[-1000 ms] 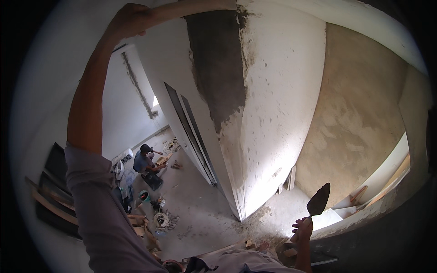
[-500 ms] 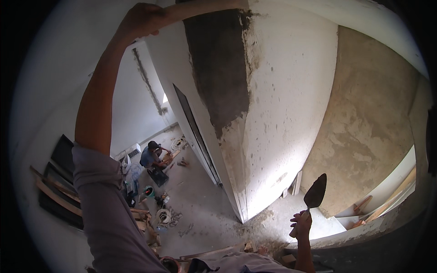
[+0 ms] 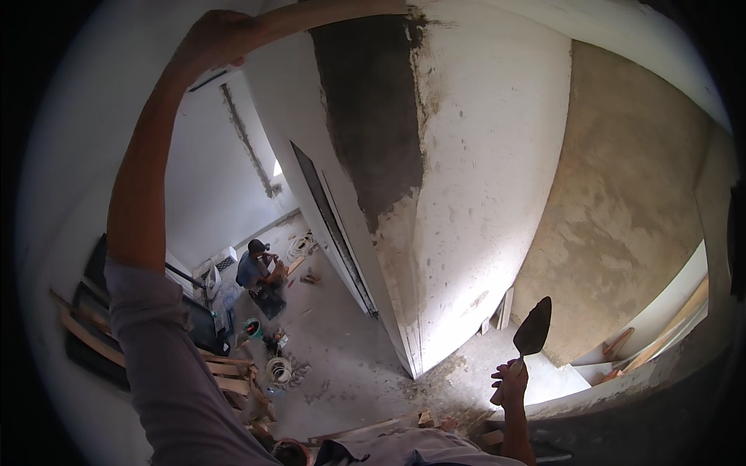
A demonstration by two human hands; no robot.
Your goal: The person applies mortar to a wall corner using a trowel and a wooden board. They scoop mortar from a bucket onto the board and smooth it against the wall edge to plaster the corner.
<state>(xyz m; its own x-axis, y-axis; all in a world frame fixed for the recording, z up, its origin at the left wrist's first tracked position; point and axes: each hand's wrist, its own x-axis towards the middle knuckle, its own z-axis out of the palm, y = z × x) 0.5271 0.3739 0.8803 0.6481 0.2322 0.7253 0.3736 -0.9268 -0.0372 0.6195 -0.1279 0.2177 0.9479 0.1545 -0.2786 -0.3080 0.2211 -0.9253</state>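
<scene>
Head view: the left hand (image 3: 214, 39) was raised high, fingers wrapped around the end of a long wooden straightedge (image 3: 326, 12) pressed along the top of the wall corner (image 3: 404, 256); the board's far end met the upper edge of the dark wet mortar patch (image 3: 365, 116); the right hand (image 3: 509, 380) was low, fingers closed around the handle of a pointed brick trowel (image 3: 532, 330), blade tip up and, as far as could be seen, carrying no mortar; compared with the frames from a second and half a second before, the trowel had risen slightly and shifted left toward the corner, while the left hand had held the straightedge in much the same place, the whole view having tilted a little; this suggested, as a judgement, that the board was being kept steady as a guide while the trowel was being brought back to the wet patch; the trowel was well apart from the wall at this moment; below, a seated co-worker (image 3: 255, 268) occupied the concrete floor (image 3: 342, 342) near cable coils (image 3: 278, 369) and stacked timber (image 3: 225, 373); loose rubble lay at the corner's foot.
</scene>
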